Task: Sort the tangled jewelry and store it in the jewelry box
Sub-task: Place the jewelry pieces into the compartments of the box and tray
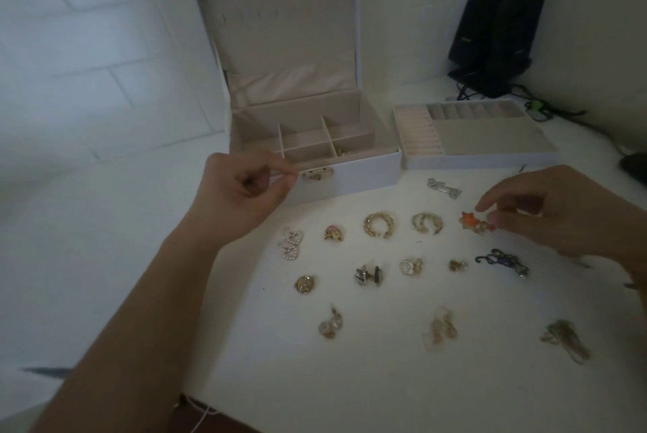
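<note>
The white counter [385, 380] spreads under both my hands. The open jewelry box [350, 173] stands just beyond my left hand [241, 194], its removable tray [479, 159] beyond my right hand [560, 212]. My left grip is curled, thumb against forefinger; whether it pinches anything I cannot tell. My right grip pinches an orange earring [474, 221]. Sorted jewelry lies between and below my hands, gold hoops [379, 224] nearest.

Tray [413, 161] right of box [364, 175] (touching).
</note>
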{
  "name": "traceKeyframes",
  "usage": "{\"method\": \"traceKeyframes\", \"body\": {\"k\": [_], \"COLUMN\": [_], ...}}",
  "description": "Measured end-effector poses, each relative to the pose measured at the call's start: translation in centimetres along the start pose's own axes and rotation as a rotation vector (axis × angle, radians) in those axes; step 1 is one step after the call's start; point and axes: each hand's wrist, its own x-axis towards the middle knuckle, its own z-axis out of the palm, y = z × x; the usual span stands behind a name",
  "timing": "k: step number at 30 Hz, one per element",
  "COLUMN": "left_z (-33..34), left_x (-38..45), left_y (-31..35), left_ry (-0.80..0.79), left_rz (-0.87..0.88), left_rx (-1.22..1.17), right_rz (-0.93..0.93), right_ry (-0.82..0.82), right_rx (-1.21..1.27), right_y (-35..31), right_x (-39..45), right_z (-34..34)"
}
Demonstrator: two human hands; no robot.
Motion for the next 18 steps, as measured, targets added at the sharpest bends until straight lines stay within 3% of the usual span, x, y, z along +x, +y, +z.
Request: {"method": "traceKeyframes", "body": {"k": [4, 8, 11, 13, 18], "left_z": [2.1, 3.3, 3.1, 3.3, 3.8], "left_x": [0.1, 0.2, 0.4, 0.4, 0.6], "left_y": [0.6, 1.0, 1.0, 1.4, 3.3], "left_ry": [-0.136, -0.288, -0.443, -0.531, -0.630], "left_rz": [0.059, 0.144, 0.196, 0.322, 0.333], "left_rx": [0.057, 0.165, 0.393, 0.521, 0.458], "right_rz": [0.025, 0.106, 0.114, 0.109, 0.212], "right_ry": [0.106, 0.466, 0.667, 0.649, 0.442], "right_rx": [0.017, 0.133, 0.329, 0.403, 0.268], "right_y": [0.4, 2.0, 2.1, 2.1, 2.7], "right_x": [-0.7, -1.9, -2.6, -3.2, -5.2], "right_z": [-1.2, -4.4, -6.6, -7.5, -6.3]}}
